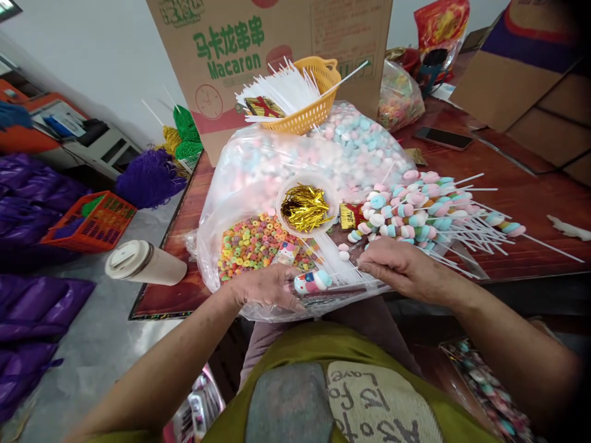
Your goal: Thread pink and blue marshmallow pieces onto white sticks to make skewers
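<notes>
My left hand [271, 287] is closed on a small marshmallow skewer [313, 282] with a printed wrapper, held low over the clear plastic bag. My right hand [404, 267] has its fingers pressed together just right of a bundle of white sticks [339, 261]; what they pinch, if anything, is hidden. Colourful cereal rings [249, 243] lie beyond my left hand, with a printed wrapper [285, 253] on them. A round tub [280, 200] of gold twist ties [305, 209] stands between the hands and the pile of marshmallows [364, 132]. Finished-looking marshmallow skewers [415, 209] are heaped beyond my right hand.
A yellow basket [307, 120] of white sticks sits on the marshmallow bag, before a large cardboard box [281, 31]. A lidded cup [159, 264] is at the table's left edge. A phone [443, 138] lies at the right back; an orange crate [104, 224] stands left.
</notes>
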Motion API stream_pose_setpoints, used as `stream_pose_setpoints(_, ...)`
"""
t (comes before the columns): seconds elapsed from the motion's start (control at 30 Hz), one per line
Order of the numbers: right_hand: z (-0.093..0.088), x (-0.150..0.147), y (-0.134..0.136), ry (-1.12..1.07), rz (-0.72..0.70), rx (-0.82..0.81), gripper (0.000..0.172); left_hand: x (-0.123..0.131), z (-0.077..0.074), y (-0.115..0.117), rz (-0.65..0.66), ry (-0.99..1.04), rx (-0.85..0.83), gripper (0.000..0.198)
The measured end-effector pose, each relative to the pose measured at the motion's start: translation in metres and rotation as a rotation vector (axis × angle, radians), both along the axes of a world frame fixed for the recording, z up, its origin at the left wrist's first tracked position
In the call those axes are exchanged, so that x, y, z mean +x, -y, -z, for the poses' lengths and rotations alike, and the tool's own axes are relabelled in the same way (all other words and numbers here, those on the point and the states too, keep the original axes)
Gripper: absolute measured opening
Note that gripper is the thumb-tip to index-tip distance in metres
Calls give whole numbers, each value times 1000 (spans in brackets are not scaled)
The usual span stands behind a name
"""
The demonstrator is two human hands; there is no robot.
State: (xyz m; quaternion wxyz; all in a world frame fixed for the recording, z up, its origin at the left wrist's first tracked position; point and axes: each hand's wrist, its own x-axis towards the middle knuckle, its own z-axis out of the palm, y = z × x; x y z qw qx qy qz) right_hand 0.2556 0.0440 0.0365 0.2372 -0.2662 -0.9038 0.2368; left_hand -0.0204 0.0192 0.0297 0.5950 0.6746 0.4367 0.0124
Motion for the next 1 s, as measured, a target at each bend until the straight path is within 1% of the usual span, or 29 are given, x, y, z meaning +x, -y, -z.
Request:
stream_pose_setpoints(0.07, -7, 2, 2, 20, -24, 147, 26, -1, -5, -4, 21, 51, -159, 38)
stream_pose_setpoints(0.1, -9, 1, 3, 30, -28, 197, 24, -1, -8, -5, 23, 60, -204, 38)
stream_pose_setpoints(0.17, -8, -2, 5, 39, -25, 239, 24, 4, -13, -7, 10, 54, -209, 38)
stream_pose_setpoints(0.23, -2, -7, 7, 36, -8, 229, 27, 11, -16, -8, -3, 19, -150, 39)
stream_pose_setpoints(0.3, 8, -14, 8, 39, 13, 197, 29, 20, -15, -8, 4, -17, -99, 40)
stream_pose_setpoints(0.4, 21, -29, 11, 60, 19, 136, 31, 38, -7, -6, 17, -55, -63, 38)
stream_pose_setpoints(0.47, 27, -40, 14, 76, -13, 94, 31, 49, 0, -6, 26, -71, -82, 34)
stream_pose_setpoints(0.53, 31, -46, 16, 87, -45, 51, 31, 54, 3, -8, 30, -26, -114, 30)
stream_pose_setpoints(0.6, 31, -44, 13, 75, -39, -18, 33, 48, -2, -12, -14, 112, -104, 35)
stream_pose_setpoints(0.67, 28, -34, 7, 26, 1, -118, 36, 33, -11, -15, -99, 240, -19, 51)
stream_pose_setpoints(0.7, 26, -28, 3, -6, 17, -174, 37, 24, -16, -15, -95, 235, 24, 56)
stream_pose_setpoints(0.73, 24, -21, 0, -36, 32, -224, 37, 16, -20, -14, -75, 201, 69, 52)
stream_pose_setpoints(0.77, 22, -16, -3, -60, 47, -263, 37, 9, -21, -11, -31, 165, 73, 45)
stream_pose_setpoints(0.8, 22, -13, -6, -73, 56, -286, 37, 5, -20, -6, 11, 138, 50, 39)
stream_pose_setpoints(0.87, 22, -12, -8, -69, 68, -279, 37, 5, -11, 6, -2, 111, -47, 38)
stream_pose_setpoints(0.93, 25, -19, -7, -38, 68, -242, 36, 12, 0, 18, -113, 117, -142, 43)
stream_pose_setpoints(1.0, 27, -28, -6, -1, 72, -213, 35, 20, 7, 28, -216, 134, -180, 45)
